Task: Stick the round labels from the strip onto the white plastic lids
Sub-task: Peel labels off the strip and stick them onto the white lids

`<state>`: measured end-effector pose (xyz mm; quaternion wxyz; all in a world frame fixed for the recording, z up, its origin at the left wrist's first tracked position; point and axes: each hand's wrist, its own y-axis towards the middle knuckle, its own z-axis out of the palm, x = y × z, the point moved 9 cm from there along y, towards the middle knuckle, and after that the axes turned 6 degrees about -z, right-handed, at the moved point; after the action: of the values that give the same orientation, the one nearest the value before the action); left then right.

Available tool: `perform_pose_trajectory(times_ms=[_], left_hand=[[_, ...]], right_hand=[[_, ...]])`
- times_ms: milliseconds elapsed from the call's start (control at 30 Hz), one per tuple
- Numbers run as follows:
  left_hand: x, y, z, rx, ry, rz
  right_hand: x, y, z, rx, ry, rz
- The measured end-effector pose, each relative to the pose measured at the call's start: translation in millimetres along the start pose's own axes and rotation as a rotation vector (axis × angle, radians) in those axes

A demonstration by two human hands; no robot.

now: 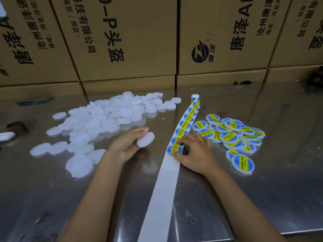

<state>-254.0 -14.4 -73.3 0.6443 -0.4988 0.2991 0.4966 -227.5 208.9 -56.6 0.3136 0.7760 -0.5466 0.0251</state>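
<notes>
Head view
Left hand (126, 143): holds one bare white lid (145, 139) between thumb and fingers, just left of the strip.
Right hand (194, 152): fingertips pinch the nearest round label (172, 150) at its edge on the strip (162, 186).
Strip: runs from the near edge to a small roll (195, 98) far on the steel table (262, 189).
Bare lids (97, 123): heaped left and far.
Labelled lids (234, 137): piled right of the strip.
Cardboard boxes (132, 41): stacked behind.

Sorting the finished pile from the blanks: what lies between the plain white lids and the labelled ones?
In the head view, the label strip runs between the plain lids and the labelled lids.
</notes>
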Motion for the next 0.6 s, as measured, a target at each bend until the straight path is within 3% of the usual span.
perform_pose_trajectory(times_ms=[200,333,467,600], left_hand=[[27,19,44,0.085,-0.228,-0.185],[38,13,62,0.217,-0.234,-0.270],[33,13,62,0.204,-0.294,-0.216],[26,7,64,0.188,-0.118,-0.076]], right_hand=[[4,0,-5,-0.026,0.063,-0.015],[4,1,-5,-0.017,0.078,-0.002],[3,1,-5,-0.011,0.098,0.009],[4,1,-5,-0.006,0.112,0.014]])
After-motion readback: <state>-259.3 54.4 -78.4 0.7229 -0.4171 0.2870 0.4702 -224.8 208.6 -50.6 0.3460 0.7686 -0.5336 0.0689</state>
